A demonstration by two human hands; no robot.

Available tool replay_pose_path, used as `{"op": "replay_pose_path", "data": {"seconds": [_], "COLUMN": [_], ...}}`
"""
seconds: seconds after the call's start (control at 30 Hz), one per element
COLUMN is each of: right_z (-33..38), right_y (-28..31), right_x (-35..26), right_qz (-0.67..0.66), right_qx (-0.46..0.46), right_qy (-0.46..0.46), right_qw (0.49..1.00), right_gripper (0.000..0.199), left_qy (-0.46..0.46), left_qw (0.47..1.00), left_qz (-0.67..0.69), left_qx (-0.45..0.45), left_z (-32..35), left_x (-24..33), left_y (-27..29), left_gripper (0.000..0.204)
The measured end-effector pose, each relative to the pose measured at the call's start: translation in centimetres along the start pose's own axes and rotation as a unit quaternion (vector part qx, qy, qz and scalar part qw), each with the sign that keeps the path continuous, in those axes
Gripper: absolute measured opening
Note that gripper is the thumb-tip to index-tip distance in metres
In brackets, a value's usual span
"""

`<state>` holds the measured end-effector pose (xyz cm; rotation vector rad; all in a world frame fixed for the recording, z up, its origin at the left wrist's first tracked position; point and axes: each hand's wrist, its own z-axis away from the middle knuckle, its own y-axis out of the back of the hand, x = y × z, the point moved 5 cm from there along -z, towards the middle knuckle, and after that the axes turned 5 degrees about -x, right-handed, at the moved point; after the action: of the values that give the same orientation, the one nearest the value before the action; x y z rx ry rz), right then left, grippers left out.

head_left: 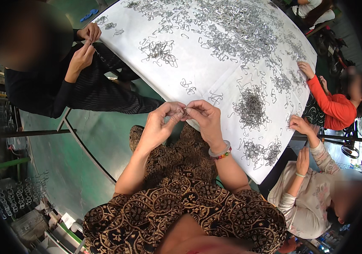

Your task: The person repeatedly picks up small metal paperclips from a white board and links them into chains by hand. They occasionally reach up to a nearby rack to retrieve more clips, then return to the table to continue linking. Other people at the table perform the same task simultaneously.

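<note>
My left hand (159, 125) and my right hand (205, 120) meet just off the near corner of the white-covered table (189, 71). Both are closed in a fingertip pinch. Between them sits a small metal hook (185, 111), mostly covered by the fingertips. Just beyond my hands lie a few loose wire hooks (188, 86) and another small cluster of hooks (215, 98). To the right of my right hand is a dense dark pile of hooks (252, 108).
A large heap of hooks (248, 25) covers the table's far part. A co-worker in black (37, 89) sits at left, pinching something small. At right, a co-worker in red (337, 111) and one in a pale top (303, 203) reach onto the table. Metal pieces (18, 197) hang at lower left.
</note>
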<state>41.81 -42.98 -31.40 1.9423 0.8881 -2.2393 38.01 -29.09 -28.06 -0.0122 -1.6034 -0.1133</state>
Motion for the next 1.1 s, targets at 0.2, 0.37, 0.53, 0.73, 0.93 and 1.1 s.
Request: {"op": "replay_pose_path", "data": {"seconds": [0.2, 0.37, 0.53, 0.73, 0.93, 1.1], "right_z": [0.3, 0.4, 0.3, 0.7, -5.4, -14.1], "right_y": [-0.7, -1.2, -1.8, -2.6, 7.9, 15.9], "right_x": [-1.1, -2.0, -2.3, -2.8, -5.3, -4.5], "right_qz": [0.136, 0.160, 0.172, 0.316, 0.430, 0.692], "right_qx": [0.005, 0.033, 0.031, 0.007, 0.060, 0.055], "right_qy": [0.018, 0.088, 0.110, 0.190, 0.162, 0.241], "right_qw": [0.991, 0.983, 0.978, 0.930, 0.886, 0.679], "right_gripper": [0.011, 0.011, 0.010, 0.014, 0.023, 0.035], "left_qy": [-0.002, -0.022, -0.071, -0.053, -0.080, -0.050], "left_qw": [0.990, 0.990, 0.983, 0.988, 0.983, 0.984], "left_qz": [-0.135, -0.106, -0.130, 0.060, 0.030, -0.026], "left_qx": [0.045, 0.085, 0.112, 0.132, 0.165, 0.171], "left_z": [-0.7, -0.5, 0.3, 0.9, 1.7, 1.9], "left_x": [1.7, 1.9, 1.8, 0.9, 0.5, -0.5], "left_y": [0.3, -0.1, -0.3, -0.1, 1.6, 2.2], "left_gripper": [0.013, 0.011, 0.009, 0.009, 0.010, 0.008]}}
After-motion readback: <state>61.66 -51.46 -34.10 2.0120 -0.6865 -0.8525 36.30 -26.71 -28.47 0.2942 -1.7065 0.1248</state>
